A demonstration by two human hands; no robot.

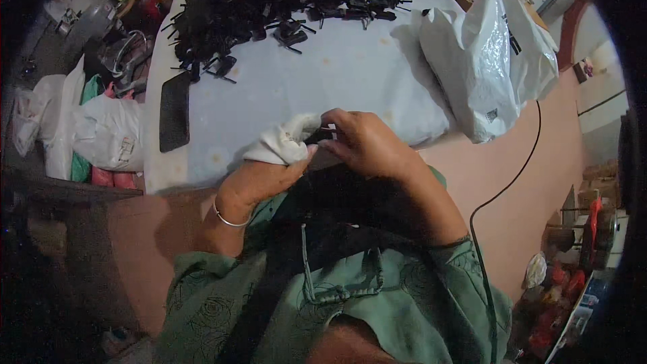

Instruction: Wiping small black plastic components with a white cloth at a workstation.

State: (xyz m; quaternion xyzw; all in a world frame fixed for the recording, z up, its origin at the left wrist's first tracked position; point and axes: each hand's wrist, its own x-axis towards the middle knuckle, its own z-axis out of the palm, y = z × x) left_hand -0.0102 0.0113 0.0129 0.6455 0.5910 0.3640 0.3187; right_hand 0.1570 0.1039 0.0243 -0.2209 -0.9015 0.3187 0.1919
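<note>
white cloth wraps the fingers of the left hand point(269, 172), padding them where they press a small dark part point(317, 138) at the near edge of the pale blue work surface point(323, 74). the right hand point(367, 141) curls closed over the same part from the other side, so both hands steady it close to the body; how tightly either pinches cannot be told. a heap of black pronged parts point(263, 0) lies at the far end, with a flat black slab point(174, 111) and a white plastic bag point(485, 54) flanking it.
</note>
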